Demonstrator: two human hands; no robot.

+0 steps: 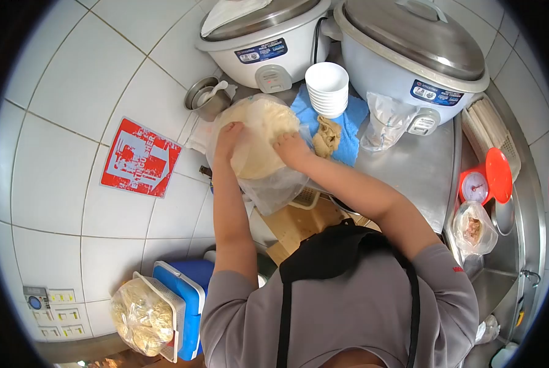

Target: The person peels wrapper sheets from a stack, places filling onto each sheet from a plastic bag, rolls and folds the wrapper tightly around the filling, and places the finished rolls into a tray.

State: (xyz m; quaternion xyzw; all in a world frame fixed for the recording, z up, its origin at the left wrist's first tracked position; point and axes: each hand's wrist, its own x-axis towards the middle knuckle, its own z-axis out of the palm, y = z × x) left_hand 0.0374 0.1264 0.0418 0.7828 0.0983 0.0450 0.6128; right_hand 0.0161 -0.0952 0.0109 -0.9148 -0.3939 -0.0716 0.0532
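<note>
A large clear plastic bag with pale, off-white food in it lies on the counter at the wall. My left hand is closed on the bag's left side, its fingers curled at the plastic. On the right side, my right hand has its fingers bent against the bag and the pale food; the fingertips are partly hidden. Just right of that hand, a crumpled tan cloth rests on a blue cloth. A stack of white bowls stands behind the tan cloth.
Two large rice cookers stand at the back. Metal cups with a white spoon are at the left wall. A clear bag leans by the right cooker. Beyond the steel counter is a red scale. A blue cooler sits lower left.
</note>
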